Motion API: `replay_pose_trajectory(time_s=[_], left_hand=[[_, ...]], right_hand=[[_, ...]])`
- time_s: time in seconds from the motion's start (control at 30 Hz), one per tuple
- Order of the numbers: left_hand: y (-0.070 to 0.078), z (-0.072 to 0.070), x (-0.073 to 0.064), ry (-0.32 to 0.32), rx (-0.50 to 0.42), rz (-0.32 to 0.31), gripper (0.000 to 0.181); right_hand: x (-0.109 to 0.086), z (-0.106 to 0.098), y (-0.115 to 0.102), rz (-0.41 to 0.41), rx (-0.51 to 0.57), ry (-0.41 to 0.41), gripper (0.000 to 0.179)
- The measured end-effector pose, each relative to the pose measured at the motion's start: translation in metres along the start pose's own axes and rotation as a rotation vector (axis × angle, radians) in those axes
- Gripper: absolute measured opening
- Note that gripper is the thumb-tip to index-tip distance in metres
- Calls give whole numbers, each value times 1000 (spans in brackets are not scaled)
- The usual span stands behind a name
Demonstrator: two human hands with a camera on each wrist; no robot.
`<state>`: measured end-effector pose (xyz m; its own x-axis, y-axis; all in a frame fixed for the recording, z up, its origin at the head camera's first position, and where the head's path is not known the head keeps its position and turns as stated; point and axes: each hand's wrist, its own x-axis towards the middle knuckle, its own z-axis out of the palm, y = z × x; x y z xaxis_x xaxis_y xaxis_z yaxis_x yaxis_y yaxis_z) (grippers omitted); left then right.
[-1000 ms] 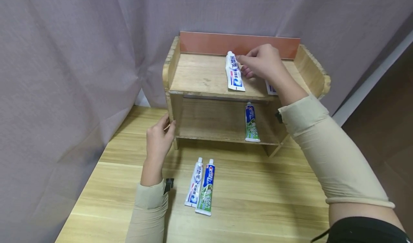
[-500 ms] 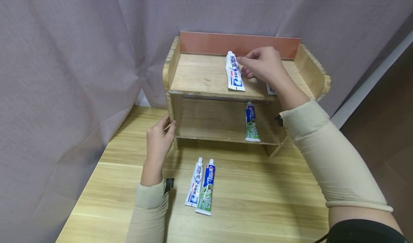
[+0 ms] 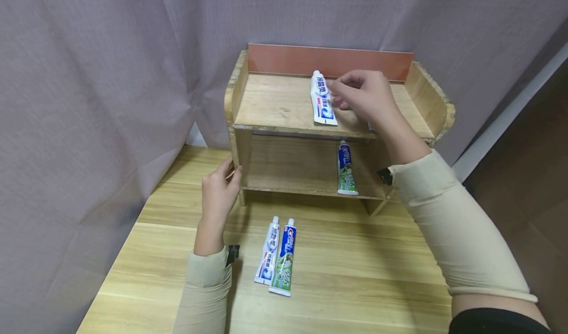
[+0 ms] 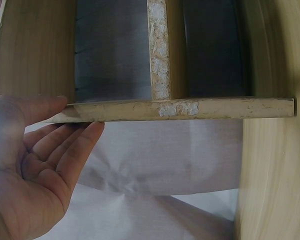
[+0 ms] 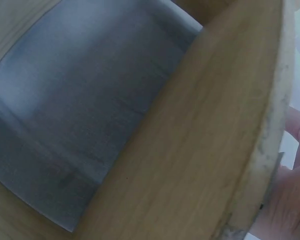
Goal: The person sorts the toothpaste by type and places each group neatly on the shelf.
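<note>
My left hand [image 3: 218, 183] grips the left side panel of the wooden shelf; in the left wrist view the thumb lies on one face of the side panel [image 4: 230, 108] and the fingers on the other. On the upper board [image 3: 275, 97] lies a white toothpaste tube [image 3: 323, 100], cap toward the back. Right beside it is my right hand [image 3: 366, 95], fingers loosely bent, nothing held. Another white tube [image 3: 372, 126] is almost hidden under the right wrist. A blue and green toothpaste tube [image 3: 346, 169] lies on the lower board.
On the table [image 3: 355, 275] in front of the shelf, a white toothpaste tube [image 3: 267, 252] and a blue and green toothpaste tube [image 3: 284, 260] lie side by side. A grey curtain [image 3: 111, 78] hangs behind. A reddish strip [image 3: 288, 59] backs the upper board.
My right hand has drawn slightly away from the white tube, toward the front and right, covering more of the other white tube. The left hand has stayed put.
</note>
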<state>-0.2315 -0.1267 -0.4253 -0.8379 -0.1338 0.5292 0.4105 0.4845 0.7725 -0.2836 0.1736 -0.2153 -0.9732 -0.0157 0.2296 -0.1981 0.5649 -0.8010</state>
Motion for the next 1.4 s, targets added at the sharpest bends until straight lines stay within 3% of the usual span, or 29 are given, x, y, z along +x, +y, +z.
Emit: replay_pose_trajectory(time_s=[0.13,0.37,0.67,1.2,1.4], left_hand=[[-1,1,0,0,-1,2,33],[-2,1,0,6,-4,10,33],[-3,2,1,9,4,10,32],[-2,1,1,-5,26,14,32],[-1,0,1,-4,11,11,34]], right_hand=[[-6,0,1,-52,92,26,38],[-19,1,-1,-153,100,53,33],[-33,3,0,-165,69,55,32],[-47,3,4,-224,155,39,26],[-50,4,5,-240,136,38,26]])
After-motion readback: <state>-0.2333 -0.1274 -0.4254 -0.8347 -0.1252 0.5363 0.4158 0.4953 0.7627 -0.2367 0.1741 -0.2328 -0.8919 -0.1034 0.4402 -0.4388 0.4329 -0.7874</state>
